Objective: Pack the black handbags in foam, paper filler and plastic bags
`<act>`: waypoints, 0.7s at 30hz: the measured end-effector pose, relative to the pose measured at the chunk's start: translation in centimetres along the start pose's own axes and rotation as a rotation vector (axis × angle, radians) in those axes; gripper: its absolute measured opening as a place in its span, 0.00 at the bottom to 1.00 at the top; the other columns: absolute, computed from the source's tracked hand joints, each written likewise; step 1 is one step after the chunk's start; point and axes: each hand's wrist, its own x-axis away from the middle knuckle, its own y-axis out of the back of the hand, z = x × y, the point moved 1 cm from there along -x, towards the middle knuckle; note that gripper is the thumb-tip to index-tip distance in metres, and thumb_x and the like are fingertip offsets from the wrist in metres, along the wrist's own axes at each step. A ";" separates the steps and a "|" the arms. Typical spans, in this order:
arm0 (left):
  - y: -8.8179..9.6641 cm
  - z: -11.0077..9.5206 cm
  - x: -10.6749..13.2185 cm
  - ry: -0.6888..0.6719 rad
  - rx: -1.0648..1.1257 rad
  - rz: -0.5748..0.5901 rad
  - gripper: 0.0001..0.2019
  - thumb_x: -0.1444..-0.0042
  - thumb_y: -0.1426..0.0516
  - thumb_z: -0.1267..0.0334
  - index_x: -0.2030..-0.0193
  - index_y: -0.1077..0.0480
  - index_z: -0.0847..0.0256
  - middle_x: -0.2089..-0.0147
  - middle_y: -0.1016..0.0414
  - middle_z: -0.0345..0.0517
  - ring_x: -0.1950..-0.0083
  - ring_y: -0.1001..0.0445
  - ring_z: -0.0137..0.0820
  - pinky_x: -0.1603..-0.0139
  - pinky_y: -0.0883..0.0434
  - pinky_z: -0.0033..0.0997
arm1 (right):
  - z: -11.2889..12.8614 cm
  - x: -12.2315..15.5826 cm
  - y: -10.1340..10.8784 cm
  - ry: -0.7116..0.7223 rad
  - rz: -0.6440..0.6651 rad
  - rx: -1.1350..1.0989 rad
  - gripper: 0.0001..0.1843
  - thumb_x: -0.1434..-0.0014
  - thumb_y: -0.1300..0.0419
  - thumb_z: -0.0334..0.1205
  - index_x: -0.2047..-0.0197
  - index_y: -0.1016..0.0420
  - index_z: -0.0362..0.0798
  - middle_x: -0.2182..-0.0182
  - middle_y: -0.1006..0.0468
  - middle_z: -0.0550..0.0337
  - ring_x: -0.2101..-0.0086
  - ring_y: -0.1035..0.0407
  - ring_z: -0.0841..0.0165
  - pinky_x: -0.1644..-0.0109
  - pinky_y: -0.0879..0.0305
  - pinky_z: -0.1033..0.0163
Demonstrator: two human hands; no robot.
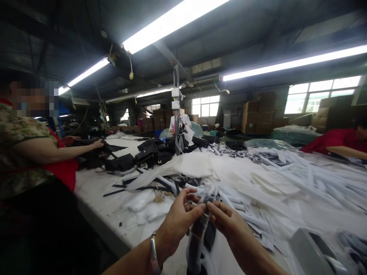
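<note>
Both hands meet low in the middle of the view, close above the table. Between them is a dark strap wrapped in clear plastic film (197,231), hanging down toward me with its crumpled upper end between my fingertips. My left hand (179,215), a silver bangle at its wrist, pinches the wrapped strap with thumb and fingers. From the other side my right hand (231,223) grips the same spot, thumb and index fingertip nearly touching the left thumb. Part of a black item shows behind the strap, but its shape is mostly hidden.
White foam sheets (195,164) and many white wrapped strips (309,179) cover the table. Black bags (149,151) lie beyond, around a metal post (177,126). A grey tape dispenser (312,252) stands at lower right. Co-workers stand at left (31,145) and right (338,141).
</note>
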 end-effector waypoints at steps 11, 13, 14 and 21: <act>0.1 2.1 -0.2 0.009 0.301 0.090 0.28 0.53 0.29 0.60 0.47 0.31 0.64 0.49 0.24 0.56 0.48 0.25 0.44 0.47 0.31 0.38 | 0.2 0.8 -1.1 -0.006 -0.091 -0.077 0.24 0.54 0.28 0.54 0.59 0.18 0.47 0.67 0.19 0.55 0.61 0.26 0.58 0.54 0.32 0.57; -0.1 1.8 -0.1 -0.031 0.260 0.119 0.20 0.51 0.31 0.60 0.54 0.27 0.67 0.55 0.22 0.55 0.52 0.24 0.42 0.49 0.30 0.37 | 0.5 1.0 -1.1 -0.024 -0.100 -0.068 0.24 0.54 0.28 0.53 0.58 0.17 0.47 0.68 0.18 0.56 0.61 0.26 0.59 0.53 0.31 0.58; -0.1 1.6 0.0 -0.048 0.240 0.118 0.18 0.50 0.32 0.61 0.55 0.26 0.67 0.55 0.22 0.54 0.53 0.23 0.41 0.49 0.30 0.37 | 0.7 1.1 -1.0 -0.045 -0.104 -0.060 0.24 0.54 0.27 0.53 0.57 0.17 0.48 0.67 0.18 0.57 0.60 0.26 0.59 0.53 0.31 0.58; 0.2 0.7 0.5 -0.067 0.120 0.096 0.16 0.48 0.33 0.61 0.55 0.25 0.66 0.55 0.21 0.53 0.54 0.24 0.40 0.49 0.31 0.39 | 1.8 1.2 0.7 -0.180 0.114 -0.226 0.23 0.46 0.33 0.56 0.57 0.17 0.45 0.61 0.17 0.51 0.57 0.25 0.60 0.46 0.32 0.56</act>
